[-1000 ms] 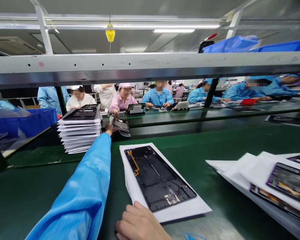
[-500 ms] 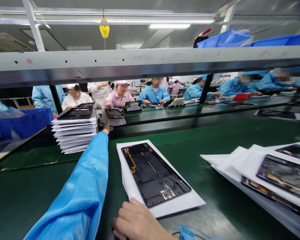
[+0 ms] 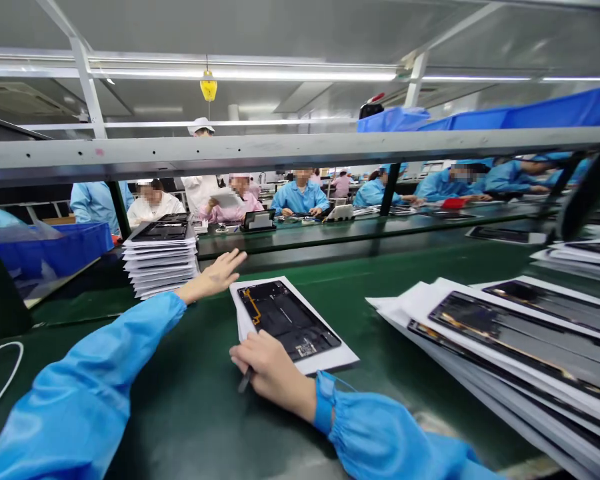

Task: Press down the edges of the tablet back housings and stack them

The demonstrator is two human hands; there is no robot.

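My left hand [image 3: 214, 276] is stretched forward over the bench, open, its fingers extended and holding nothing. It is between a tall stack of dark panels and white sheets [image 3: 163, 263] and a black tablet housing [image 3: 293, 320]. That housing lies on white paper [image 3: 349, 360] and carries an orange flex cable [image 3: 251, 307] along its left part. My right hand [image 3: 275, 373] is closed on a short, dark, flat-ended tool [image 3: 246, 380], just in front of the housing's near edge. The hand hides the housing's near left corner; whether they touch, I cannot tell.
More tablet housings layered with paper [image 3: 520, 340] lie on the right of the green bench [image 3: 190, 400]. A grey shelf beam [image 3: 290, 148] crosses above, bearing blue bins [image 3: 520, 117]. A blue bin [image 3: 55, 250] stands at left, and several co-workers sit across the bench.
My left hand has drawn back from the sheet and panel, which it held before; a co-worker in pink now lifts a pale sheet. My right hand moved forward, and its dark tool now shows.
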